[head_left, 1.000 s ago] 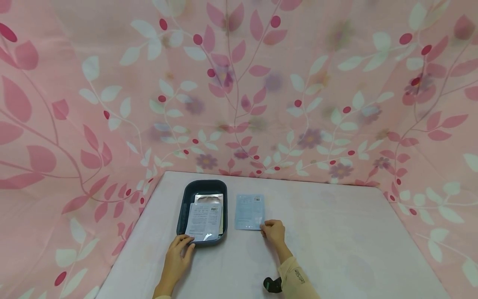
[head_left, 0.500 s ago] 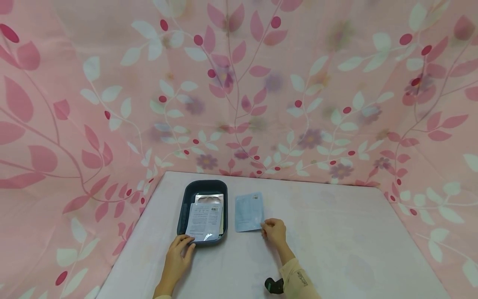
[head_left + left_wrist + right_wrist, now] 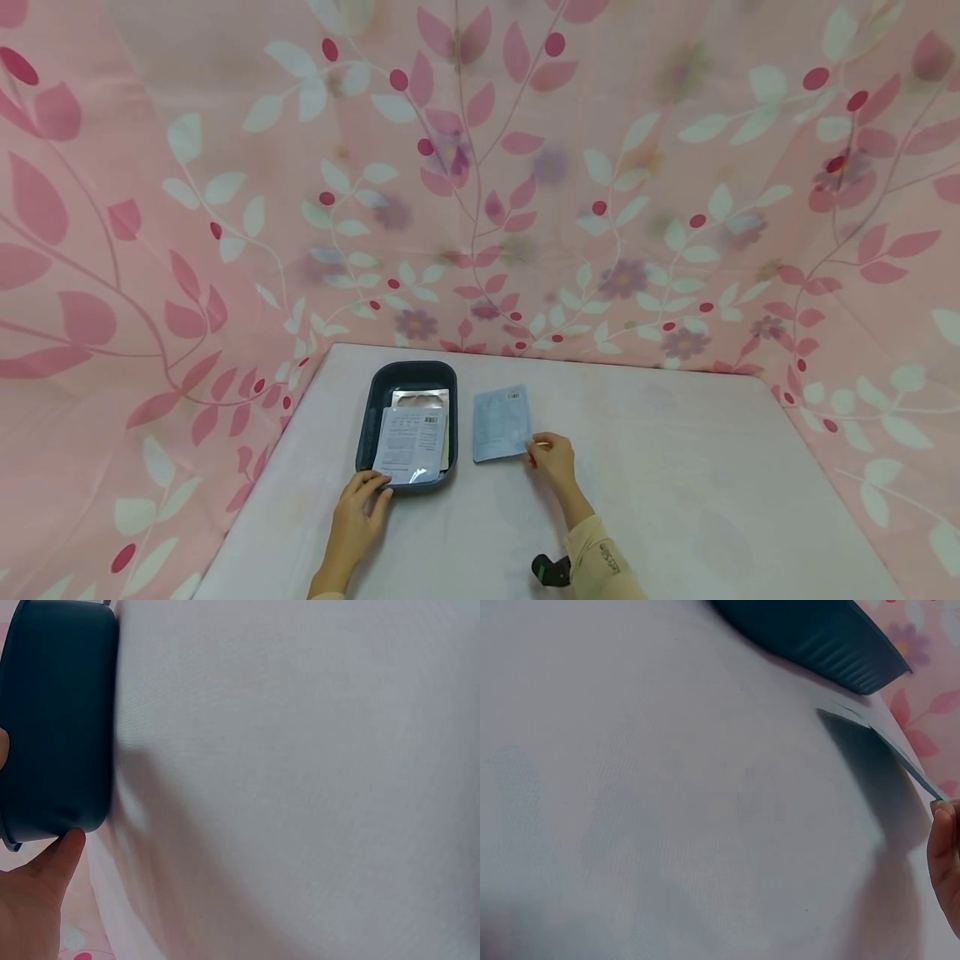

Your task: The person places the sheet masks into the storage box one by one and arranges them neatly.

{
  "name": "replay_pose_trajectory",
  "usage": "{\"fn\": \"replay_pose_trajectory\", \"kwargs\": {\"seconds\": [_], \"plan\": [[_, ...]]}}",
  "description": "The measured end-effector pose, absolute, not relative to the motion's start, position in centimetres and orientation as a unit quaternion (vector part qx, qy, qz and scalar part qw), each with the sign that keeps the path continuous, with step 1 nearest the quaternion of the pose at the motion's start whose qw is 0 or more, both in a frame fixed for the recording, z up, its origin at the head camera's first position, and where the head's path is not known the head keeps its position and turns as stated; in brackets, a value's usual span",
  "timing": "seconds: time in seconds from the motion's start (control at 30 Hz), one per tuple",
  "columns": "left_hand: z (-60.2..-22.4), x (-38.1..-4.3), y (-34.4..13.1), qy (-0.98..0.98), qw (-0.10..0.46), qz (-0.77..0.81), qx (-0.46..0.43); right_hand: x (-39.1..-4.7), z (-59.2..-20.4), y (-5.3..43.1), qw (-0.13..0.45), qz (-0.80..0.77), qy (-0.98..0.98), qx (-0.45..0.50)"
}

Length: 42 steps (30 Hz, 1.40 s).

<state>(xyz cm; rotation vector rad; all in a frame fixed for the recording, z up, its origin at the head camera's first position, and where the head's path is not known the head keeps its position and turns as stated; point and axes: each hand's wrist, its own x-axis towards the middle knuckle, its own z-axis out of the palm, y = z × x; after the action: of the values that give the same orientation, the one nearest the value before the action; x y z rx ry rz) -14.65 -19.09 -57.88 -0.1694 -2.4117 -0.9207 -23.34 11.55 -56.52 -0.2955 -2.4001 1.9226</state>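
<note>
My left hand (image 3: pixel 351 523) holds the near-left corner of a dark teal plastic basket (image 3: pixel 366 417), with fingertips at its rim. In the left wrist view, fingers (image 3: pixel 66 851) touch the outside of the basket's wall (image 3: pixel 60 712). My right hand (image 3: pixel 553 462) pinches the lower right corner of a light-blue flat packet (image 3: pixel 501 425) with a barcode. In the right wrist view the packet (image 3: pixel 904 759) is tilted, its held edge raised above the cloth and a shadow beneath. Inside the basket lie a pale printed packet (image 3: pixel 408 442) and a silver one (image 3: pixel 420 397) partly under it.
A white cloth (image 3: pixel 675 467) covers the table. A black object (image 3: pixel 551 571) shows beside the right sleeve (image 3: pixel 600 554). Pink leaf-patterned fabric (image 3: pixel 480 208) stands behind and at both sides. The basket is left of the blue packet, with a narrow gap between.
The blue packet lay squarely a second ago; now it is turned slightly and its near right corner is lifted by my right hand. My left hand and the basket have stayed in place.
</note>
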Motion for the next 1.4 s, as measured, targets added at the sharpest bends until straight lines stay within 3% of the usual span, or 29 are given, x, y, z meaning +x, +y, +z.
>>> {"fn": "replay_pose_trajectory", "kwargs": {"seconds": [0.27,0.57,0.87,1.07,1.4], "plan": [[-57.9,-14.6,-19.1,-0.897,0.264,-0.349,-0.059,-23.2,-57.0,11.2,-0.005,0.622,-0.771,-0.135],[-57.9,-14.6,-19.0,-0.896,0.271,-0.346,-0.061,-23.1,-57.1,10.8,0.006,0.64,-0.756,-0.134],[-58.1,-14.7,-19.1,-0.896,0.274,-0.344,-0.067,-23.3,-55.4,11.0,0.035,0.665,-0.742,-0.078],[-58.0,-14.6,-19.1,-0.896,0.272,-0.344,-0.064,-22.8,-52.2,10.8,0.036,0.697,-0.715,-0.025],[-57.9,-14.6,-19.1,-0.895,0.272,-0.347,-0.065,-23.6,-50.7,9.8,0.059,0.703,-0.709,-0.008]]}}
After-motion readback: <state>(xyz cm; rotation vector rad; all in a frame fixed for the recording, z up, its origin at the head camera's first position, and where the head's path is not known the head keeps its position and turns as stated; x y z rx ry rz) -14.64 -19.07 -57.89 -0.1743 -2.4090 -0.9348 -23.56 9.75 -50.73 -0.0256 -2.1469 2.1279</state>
